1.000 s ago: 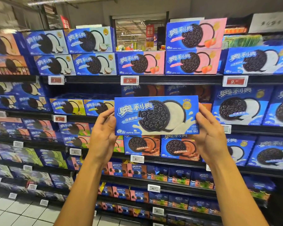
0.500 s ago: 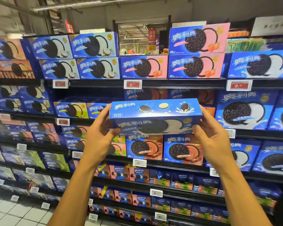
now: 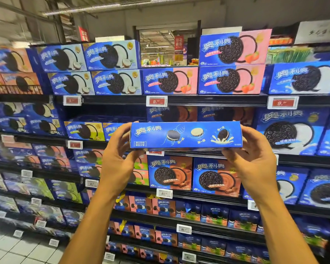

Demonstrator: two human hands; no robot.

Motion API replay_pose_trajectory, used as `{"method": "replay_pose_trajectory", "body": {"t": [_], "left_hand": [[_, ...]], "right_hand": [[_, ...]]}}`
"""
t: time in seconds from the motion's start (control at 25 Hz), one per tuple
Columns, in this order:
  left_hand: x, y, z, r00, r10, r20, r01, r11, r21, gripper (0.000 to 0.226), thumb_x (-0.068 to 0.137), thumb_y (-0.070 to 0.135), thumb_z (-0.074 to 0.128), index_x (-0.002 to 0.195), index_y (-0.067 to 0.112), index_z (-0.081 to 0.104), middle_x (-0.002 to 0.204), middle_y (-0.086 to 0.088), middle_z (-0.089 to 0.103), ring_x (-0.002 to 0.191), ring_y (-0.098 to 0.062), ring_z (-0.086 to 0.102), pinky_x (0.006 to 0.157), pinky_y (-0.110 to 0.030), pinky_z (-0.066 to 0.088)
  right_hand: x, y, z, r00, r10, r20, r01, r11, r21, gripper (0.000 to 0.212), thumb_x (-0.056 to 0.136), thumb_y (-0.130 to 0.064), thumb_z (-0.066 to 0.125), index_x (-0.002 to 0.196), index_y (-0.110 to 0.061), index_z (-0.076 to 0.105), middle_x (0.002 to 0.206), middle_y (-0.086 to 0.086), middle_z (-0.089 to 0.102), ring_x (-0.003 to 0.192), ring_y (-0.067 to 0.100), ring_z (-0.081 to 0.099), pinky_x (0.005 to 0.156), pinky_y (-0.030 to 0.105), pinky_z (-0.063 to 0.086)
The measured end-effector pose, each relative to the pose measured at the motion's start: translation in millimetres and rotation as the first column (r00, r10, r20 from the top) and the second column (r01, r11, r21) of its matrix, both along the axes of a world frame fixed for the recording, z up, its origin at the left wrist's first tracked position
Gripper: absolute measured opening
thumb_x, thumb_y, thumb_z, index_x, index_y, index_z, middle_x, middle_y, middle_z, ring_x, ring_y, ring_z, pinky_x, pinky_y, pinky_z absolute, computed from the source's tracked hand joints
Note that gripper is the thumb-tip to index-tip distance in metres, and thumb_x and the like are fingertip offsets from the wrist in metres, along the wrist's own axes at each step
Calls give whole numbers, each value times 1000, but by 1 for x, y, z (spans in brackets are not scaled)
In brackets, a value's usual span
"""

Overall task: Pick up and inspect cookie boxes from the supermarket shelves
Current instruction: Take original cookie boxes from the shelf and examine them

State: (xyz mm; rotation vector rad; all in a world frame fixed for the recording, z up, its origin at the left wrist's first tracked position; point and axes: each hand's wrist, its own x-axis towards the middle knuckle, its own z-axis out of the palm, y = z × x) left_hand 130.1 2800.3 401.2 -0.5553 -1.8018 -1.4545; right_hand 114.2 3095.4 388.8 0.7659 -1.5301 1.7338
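Note:
A blue cookie box (image 3: 186, 135) is held up in front of the shelves at chest height, tipped so its long narrow side panel with three small cookie pictures faces me. My left hand (image 3: 116, 159) grips its left end, fingers curled over the top and thumb under the bottom edge. My right hand (image 3: 253, 161) grips the right end the same way. The box's large front face is turned away and hidden.
Shelves (image 3: 208, 101) packed with blue, pink and brown cookie boxes fill the view on several levels, with red and white price tags (image 3: 156, 101) on the rails. Smaller packs sit on the lower shelves (image 3: 198, 223). Tiled floor (image 3: 11, 250) shows at lower left.
The box has been tipped from its front face towards me to its narrow side panel. Both hands have kept hold of its ends.

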Motion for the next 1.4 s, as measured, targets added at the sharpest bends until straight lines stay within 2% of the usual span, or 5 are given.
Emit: {"method": "replay_pose_trajectory", "body": {"t": [0.4,0.64,0.92,1.16,1.4], "left_hand": [[2,7,5,998,-59,-18,58,996,-64,67,85,10,70,128,56,49,128,26,60,126,-11,55,96,-20,50],[-7,7,4,947,-246,206,229,968,103,55,86,-1,64,132,26,53,120,15,69,114,-9,63,87,-24,55],[-16,21,-8,861,-328,388,218,929,300,43,93,20,59,135,17,56,125,-1,69,116,-24,65,94,-43,55],[-15,23,-12,853,-347,390,223,918,329,23,93,25,57,106,35,73,110,4,75,97,-13,72,70,-22,58],[-6,39,-1,885,-154,440,98,984,149,37,98,24,58,133,33,53,119,32,59,107,19,55,91,-13,45]], "right_hand": [[0,8,-2,996,2,90,-2,1000,-3,68,80,8,73,128,-38,59,122,-12,70,111,6,66,86,20,55],[1,18,0,983,5,184,-26,993,114,56,86,-27,76,135,-46,56,129,-11,67,116,12,65,86,22,54],[-5,8,-9,909,129,396,-90,989,-115,36,95,-38,59,128,-25,65,113,-11,75,100,5,71,77,20,57],[7,17,-10,732,537,419,-449,843,-297,49,101,-35,43,150,-34,41,151,3,51,122,27,58,87,44,55],[12,-14,0,808,361,467,-291,932,-218,53,90,-31,57,141,-18,52,122,4,72,100,19,70,70,35,61]]}}
